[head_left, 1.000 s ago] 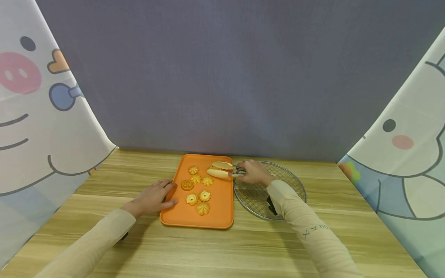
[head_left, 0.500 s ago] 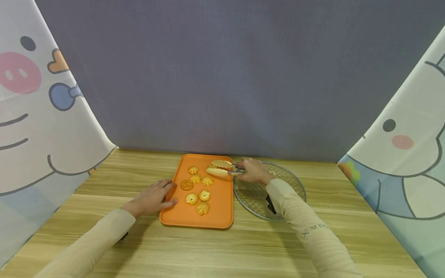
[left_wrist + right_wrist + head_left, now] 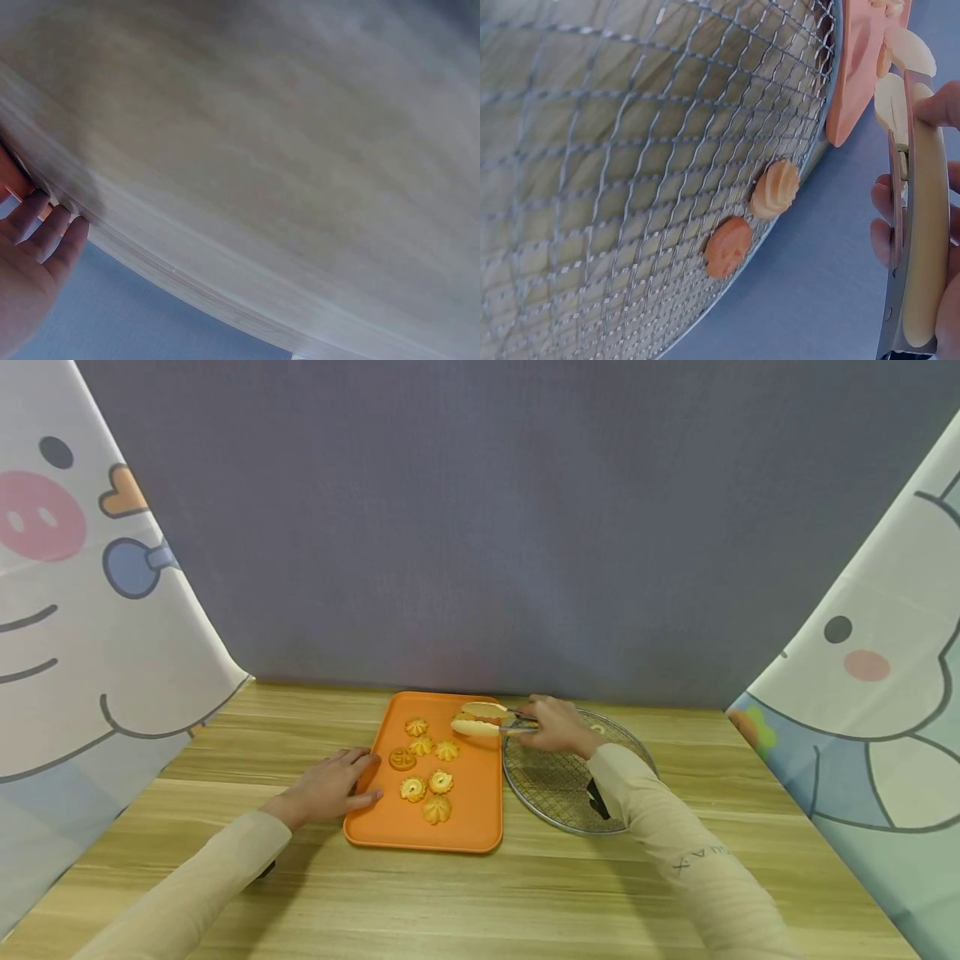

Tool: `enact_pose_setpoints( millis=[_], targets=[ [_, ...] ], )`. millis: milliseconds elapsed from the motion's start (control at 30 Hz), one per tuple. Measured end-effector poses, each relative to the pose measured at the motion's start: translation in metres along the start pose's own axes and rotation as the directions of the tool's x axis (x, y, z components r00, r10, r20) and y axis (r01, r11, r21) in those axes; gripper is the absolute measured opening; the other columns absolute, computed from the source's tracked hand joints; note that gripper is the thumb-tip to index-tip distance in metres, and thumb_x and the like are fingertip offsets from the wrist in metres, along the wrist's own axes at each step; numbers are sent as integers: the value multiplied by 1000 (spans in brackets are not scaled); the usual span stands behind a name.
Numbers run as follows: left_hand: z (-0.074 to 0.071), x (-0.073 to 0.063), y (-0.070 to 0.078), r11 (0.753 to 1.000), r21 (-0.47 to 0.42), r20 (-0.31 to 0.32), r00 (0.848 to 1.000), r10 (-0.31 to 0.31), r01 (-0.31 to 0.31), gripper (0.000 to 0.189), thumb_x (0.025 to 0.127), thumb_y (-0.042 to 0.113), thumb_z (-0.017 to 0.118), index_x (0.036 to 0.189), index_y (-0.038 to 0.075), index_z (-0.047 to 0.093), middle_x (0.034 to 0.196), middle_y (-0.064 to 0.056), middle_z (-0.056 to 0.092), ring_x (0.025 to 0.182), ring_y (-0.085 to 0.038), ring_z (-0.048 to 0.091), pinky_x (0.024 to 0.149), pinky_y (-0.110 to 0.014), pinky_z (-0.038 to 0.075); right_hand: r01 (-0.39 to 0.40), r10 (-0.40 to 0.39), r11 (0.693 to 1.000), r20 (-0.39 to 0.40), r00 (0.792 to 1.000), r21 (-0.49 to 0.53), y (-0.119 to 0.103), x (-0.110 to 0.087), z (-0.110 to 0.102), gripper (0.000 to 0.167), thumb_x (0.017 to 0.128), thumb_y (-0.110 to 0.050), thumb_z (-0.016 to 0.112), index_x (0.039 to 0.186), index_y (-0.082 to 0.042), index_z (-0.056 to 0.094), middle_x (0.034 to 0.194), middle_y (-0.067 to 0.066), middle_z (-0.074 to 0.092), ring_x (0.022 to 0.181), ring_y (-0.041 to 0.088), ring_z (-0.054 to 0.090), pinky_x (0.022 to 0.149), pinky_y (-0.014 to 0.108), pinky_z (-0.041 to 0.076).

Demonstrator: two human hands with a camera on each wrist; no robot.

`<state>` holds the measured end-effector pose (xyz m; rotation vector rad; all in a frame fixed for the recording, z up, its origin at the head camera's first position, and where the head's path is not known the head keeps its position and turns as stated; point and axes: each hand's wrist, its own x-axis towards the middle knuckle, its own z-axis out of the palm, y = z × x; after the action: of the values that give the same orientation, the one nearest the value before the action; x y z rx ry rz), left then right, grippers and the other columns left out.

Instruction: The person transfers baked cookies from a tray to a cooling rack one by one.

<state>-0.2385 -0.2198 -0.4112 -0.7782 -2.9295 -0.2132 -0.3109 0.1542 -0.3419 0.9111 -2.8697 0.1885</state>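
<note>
My right hand [image 3: 555,724] grips a pair of tongs [image 3: 928,225] with cream-coloured tips, thumb on one arm and fingers curled round the other. The tongs' tips stand over the back right of the orange tray [image 3: 472,827]. Between them shows part of a golden cookie [image 3: 884,60]. On the tray's left rim rests my left hand [image 3: 330,787], fingers spread and relaxed, the thumb lying over the edge. Several cookies lie on the tray, among them a round brown smiley cookie [image 3: 402,759], a ridged cookie [image 3: 437,810] and a ring-topped cookie [image 3: 412,789].
A round wire rack [image 3: 551,793] stands right of the tray, close to its edge, under my right forearm. On it near the far rim lie a swirled cookie [image 3: 775,189] and a brown cookie [image 3: 729,247]. A grey cloth wall [image 3: 480,568] rises behind the wooden table [image 3: 420,902].
My right hand and the tongs have shifted slightly to the right and up, and a cookie now shows more between the tips. The left hand has stayed on the tray's rim.
</note>
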Motion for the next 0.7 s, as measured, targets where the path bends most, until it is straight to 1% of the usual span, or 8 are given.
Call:
enact_pose_setpoints(
  millis=[67,167,233,267,400,500,567,700],
  targets=[
    [0,0,0,1000,2,1,1000,1,-1,63,88,50,52,129,4,49,132,-21,47,121,-42,44,95,-56,39,3,-3,1000,-6,1000,-2,2,-4,-2,49,79,-30,65,122,-7,60,123,20,55,98,32,60,57,34,48],
    [1,1,-1,1000,8,-2,1000,0,0,63,87,51,52,129,4,49,132,-21,47,121,-41,45,96,-55,39,18,-18,1000,-14,1000,-17,6,-10,-4,50,79,-31,66,122,-7,59,118,19,58,88,28,61,52,31,44],
    [2,1,-2,1000,12,-4,1000,0,0,63,87,51,52,129,4,49,132,-21,47,120,-41,45,96,-55,39,25,-25,1000,-14,1000,-13,10,-14,-5,51,79,-31,66,123,-6,59,110,18,60,74,24,59,49,29,41],
    [2,1,-2,1000,14,-5,1000,-1,1,63,87,51,52,129,4,50,132,-21,47,120,-41,45,96,-55,39,25,-25,1000,-16,1000,-5,11,-17,-6,51,79,-30,66,123,-5,59,111,19,59,70,22,58,50,29,40],
    [2,1,-2,1000,11,0,1000,-4,4,63,87,52,51,129,5,49,132,-21,46,121,-41,44,96,-55,39,12,-11,999,-11,1000,44,18,-27,-9,51,81,-29,66,124,-3,57,97,15,60,55,12,43,47,25,33],
    [2,1,-2,1000,5,6,1000,-5,5,64,88,52,51,130,5,49,133,-21,46,121,-41,44,96,-56,39,5,-4,998,-16,1000,57,25,-34,-11,51,80,-28,67,124,-3,57,93,12,59,54,10,40,46,24,30],
    [2,1,-2,1000,5,5,1000,-4,4,64,88,52,51,130,5,49,133,-21,46,121,-41,44,95,-56,39,4,-3,998,-25,1000,57,31,-39,-11,51,80,-26,67,124,-3,57,96,14,60,56,12,43,46,25,31],
    [2,1,-2,1000,16,-10,1000,7,-7,63,87,51,52,129,4,50,131,-20,47,120,-41,46,94,-55,40,8,-5,999,-64,998,36,41,-50,-12,52,76,-25,68,121,-1,59,109,19,61,75,22,59,53,29,44]
  ],
)
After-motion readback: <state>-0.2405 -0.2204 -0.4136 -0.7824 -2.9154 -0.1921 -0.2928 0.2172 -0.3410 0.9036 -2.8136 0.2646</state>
